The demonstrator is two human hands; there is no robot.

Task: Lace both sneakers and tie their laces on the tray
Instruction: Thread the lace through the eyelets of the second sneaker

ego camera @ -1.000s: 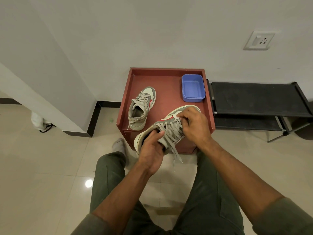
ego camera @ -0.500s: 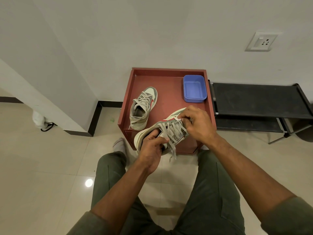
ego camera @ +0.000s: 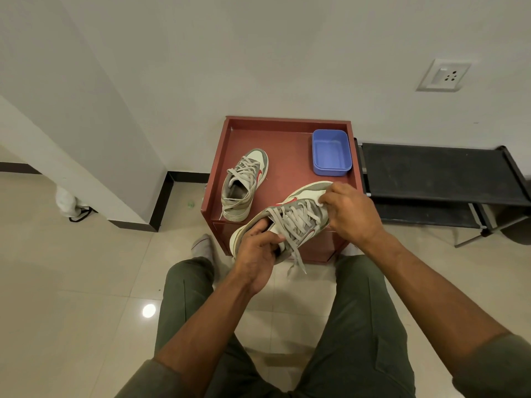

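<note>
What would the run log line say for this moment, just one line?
left hand: grips held sneaker at heel | right hand: pinches lace near toe | other sneaker: on tray, untouched

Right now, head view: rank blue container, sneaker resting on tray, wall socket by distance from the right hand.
1. Blue container, tray's back right corner, just beyond the right hand.
2. Sneaker resting on tray, left side.
3. Wall socket, up on the wall, right.

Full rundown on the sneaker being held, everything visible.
The held grey-and-white sneaker with a red side logo looks worn, leather-like. It is tilted, toe toward the wall, over the red tray's near edge. Flat grey laces cross the eyelets; loose ends dangle. The left hand grips the heel collar; the right hand pinches near the toe.
</note>
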